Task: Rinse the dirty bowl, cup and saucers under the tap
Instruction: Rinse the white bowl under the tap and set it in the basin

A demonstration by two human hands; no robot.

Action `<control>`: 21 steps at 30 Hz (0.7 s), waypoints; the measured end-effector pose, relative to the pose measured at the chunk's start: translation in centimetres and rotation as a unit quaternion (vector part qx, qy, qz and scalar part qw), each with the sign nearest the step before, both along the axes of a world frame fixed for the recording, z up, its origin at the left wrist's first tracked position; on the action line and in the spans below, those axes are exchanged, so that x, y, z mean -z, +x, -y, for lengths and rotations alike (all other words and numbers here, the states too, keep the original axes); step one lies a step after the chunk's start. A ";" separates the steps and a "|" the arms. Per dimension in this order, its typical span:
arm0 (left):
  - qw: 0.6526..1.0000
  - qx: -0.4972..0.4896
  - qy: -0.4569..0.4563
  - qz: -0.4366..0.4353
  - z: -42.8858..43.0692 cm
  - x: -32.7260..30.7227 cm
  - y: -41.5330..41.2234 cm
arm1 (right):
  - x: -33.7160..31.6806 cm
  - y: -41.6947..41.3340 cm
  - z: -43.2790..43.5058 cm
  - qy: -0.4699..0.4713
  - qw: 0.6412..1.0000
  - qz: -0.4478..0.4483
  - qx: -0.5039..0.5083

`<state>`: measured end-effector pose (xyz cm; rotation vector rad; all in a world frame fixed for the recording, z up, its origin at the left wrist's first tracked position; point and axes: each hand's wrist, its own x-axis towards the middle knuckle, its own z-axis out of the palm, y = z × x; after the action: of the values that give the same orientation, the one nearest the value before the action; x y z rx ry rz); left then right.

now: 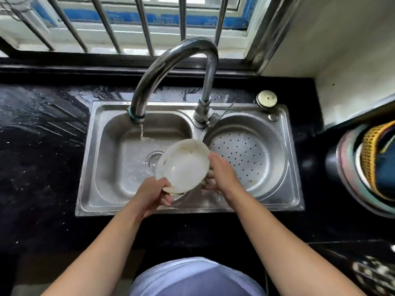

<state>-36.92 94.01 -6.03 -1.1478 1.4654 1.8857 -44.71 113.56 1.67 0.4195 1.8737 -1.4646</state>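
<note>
A white bowl (183, 166) with food residue near its far rim is held tilted over the left basin of the steel sink (92, 159). My left hand (154, 194) grips its near rim. My right hand (220, 174) holds its right side, fingers behind the bowl. The curved tap (171, 63) runs a thin stream of water (141, 132) that falls just left of the bowl's far edge. Something dark and rounded shows beneath the bowl, mostly hidden. No cup or saucers are visible.
The right basin holds a perforated steel strainer (241, 157). A drain (152, 161) sits in the left basin. The black counter (38, 146) is wet. A stack of basins with a yellow basket (369, 159) stands at the right. A window with bars (145, 24) is behind.
</note>
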 end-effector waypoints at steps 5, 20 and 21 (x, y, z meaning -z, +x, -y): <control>0.981 0.151 -0.053 -0.105 -3.6 -1.0 -2.2 | 2.7 -2.6 -5.9 0.248 0.944 -0.144 -0.166; 0.843 0.347 -0.364 -0.187 -13.0 2.7 -2.4 | 13.9 -7.2 -11.5 0.154 0.969 0.099 0.167; 0.851 0.329 -0.364 -0.188 -13.2 2.7 -2.2 | 14.6 -7.2 -11.3 0.132 0.969 0.126 0.165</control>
<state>-39.14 107.17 -8.73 -0.3941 2.5190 1.1038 -51.96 124.91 -12.91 1.0382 1.8566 -1.2922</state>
